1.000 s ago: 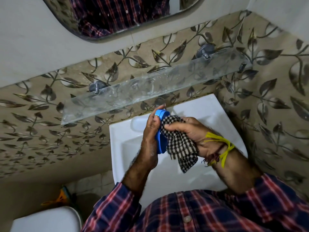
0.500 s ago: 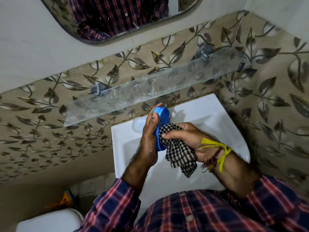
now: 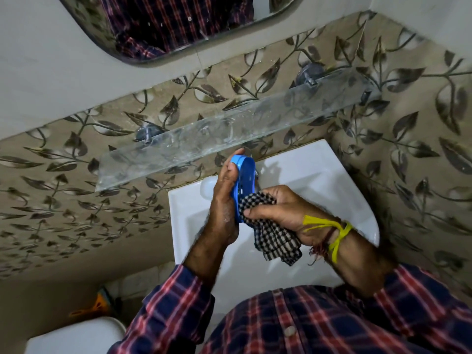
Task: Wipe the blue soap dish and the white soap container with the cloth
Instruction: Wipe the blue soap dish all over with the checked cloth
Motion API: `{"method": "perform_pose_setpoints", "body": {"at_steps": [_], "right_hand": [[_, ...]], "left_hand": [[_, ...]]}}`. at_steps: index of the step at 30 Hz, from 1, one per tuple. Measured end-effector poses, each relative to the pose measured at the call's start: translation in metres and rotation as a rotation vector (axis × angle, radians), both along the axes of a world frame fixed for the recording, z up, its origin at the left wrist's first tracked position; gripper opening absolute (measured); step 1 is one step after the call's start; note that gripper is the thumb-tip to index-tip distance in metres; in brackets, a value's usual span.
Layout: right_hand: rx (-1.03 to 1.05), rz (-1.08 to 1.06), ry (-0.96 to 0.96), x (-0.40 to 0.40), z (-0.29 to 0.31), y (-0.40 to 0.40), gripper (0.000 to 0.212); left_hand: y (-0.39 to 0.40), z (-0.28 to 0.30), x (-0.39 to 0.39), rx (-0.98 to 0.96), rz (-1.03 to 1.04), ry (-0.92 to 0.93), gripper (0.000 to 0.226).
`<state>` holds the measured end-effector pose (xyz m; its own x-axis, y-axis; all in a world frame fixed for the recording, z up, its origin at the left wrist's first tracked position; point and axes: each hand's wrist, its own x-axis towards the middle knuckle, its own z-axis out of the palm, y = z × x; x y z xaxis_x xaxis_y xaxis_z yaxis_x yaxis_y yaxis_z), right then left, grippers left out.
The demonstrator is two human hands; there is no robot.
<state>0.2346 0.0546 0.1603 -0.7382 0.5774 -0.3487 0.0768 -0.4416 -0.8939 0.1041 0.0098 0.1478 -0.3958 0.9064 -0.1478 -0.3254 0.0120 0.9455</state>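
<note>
Our left hand (image 3: pixel 224 200) grips blue soap dish (image 3: pixel 244 182); right hand (image 3: pixel 283 213) clutches cloth (image 3: pixel 273 238) on it, w/ glass shelf (image 3: pixel 229 131) at 12 o'clock, sink (image 3: pixel 319 180) beneath.

Head-worn view, steeply downward, close above sink (image 3: pixel 319 180)

Long-sleeved checked shirt (image 3: pixel 319 325) in dark navy with red and pale pink plaid lines, fastened down the front with a small pale round button (image 3: pixel 290 330). Both sleeves (image 3: pixel 163 302) pushed back toward the elbows, forearms bare and hairy. Left hand (image 3: pixel 224 200) without rings or bands. Right hand (image 3: pixel 286 213) bare; right wrist tied with bright yellow thread (image 3: pixel 337 233), knotted, loose ends trailing, beside a thinner dark reddish-brown frayed thread (image 3: pixel 320 247). Same plaid fabric reflected in the mirror (image 3: pixel 178 21) above.
</note>
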Motion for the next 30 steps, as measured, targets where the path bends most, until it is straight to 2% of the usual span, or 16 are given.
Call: {"method": "perform_pose_setpoints", "body": {"at_steps": [3, 7, 10, 14, 20, 24, 30], "right_hand": [[0.122, 0.02, -0.006, 0.003, -0.003, -0.006, 0.01], [0.314, 0.044, 0.052, 0.003, -0.004, -0.009, 0.009], [0.436, 0.037, 0.047, 0.003, -0.003, -0.012, 0.008], [0.494, 0.05, 0.099, 0.006, 0.0, -0.008, 0.008], [0.647, 0.094, 0.04, 0.001, -0.003, -0.006, 0.008], [0.691, 0.108, 0.004, 0.004, -0.004, -0.002, 0.007], [0.84, 0.093, 0.004, -0.001, -0.007, -0.006, 0.009]], "left_hand": [[-0.002, 0.004, 0.001, -0.01, -0.008, -0.012, 0.046], [-0.005, 0.008, 0.005, -0.051, 0.047, -0.116, 0.06], [-0.003, 0.015, 0.002, -0.094, 0.076, -0.154, 0.058], [-0.001, 0.019, 0.001, -0.11, 0.048, -0.217, 0.037], [-0.005, 0.017, -0.003, -0.153, 0.045, -0.279, 0.048], [-0.002, 0.019, -0.004, -0.151, 0.038, -0.272, 0.039], [-0.004, 0.022, -0.009, -0.151, 0.025, -0.263, 0.043]]}}
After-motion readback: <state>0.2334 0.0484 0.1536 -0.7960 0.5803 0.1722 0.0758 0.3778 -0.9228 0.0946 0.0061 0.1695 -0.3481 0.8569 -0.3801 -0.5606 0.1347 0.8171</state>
